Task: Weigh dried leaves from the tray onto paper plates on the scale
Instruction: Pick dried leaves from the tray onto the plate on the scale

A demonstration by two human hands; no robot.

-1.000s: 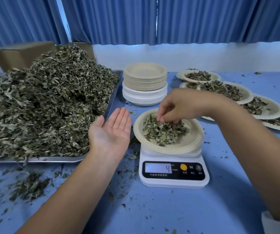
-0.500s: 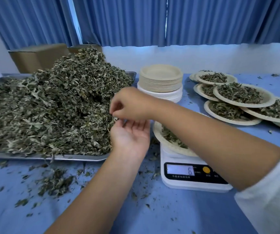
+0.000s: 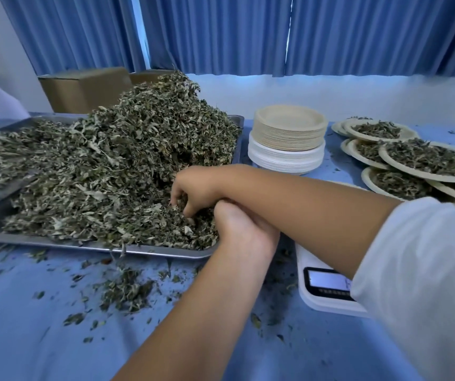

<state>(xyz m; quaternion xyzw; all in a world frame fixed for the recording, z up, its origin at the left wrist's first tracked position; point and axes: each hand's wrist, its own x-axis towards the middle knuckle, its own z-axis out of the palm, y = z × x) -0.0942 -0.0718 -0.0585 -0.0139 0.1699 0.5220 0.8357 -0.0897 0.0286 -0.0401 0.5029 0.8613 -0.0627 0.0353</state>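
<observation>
blue cloth covers the surface point(image 3: 42, 339), littered with leaf crumbs point(image 3: 127, 290). a white plastic scale point(image 3: 330, 301) sits near right, its display too blurred to read. the left hand point(image 3: 244, 232) rests at the corner of the metal tray point(image 3: 56, 243), its fingers hidden under the right forearm, so i cannot tell their pose. the right hand point(image 3: 196, 188), above the left palm half a second ago, now curls its fingers into the crinkly dried leaves point(image 3: 111, 166) heaped on the tray. beyond stand stacked paper plates point(image 3: 289, 133) and filled plates point(image 3: 424, 160).
</observation>
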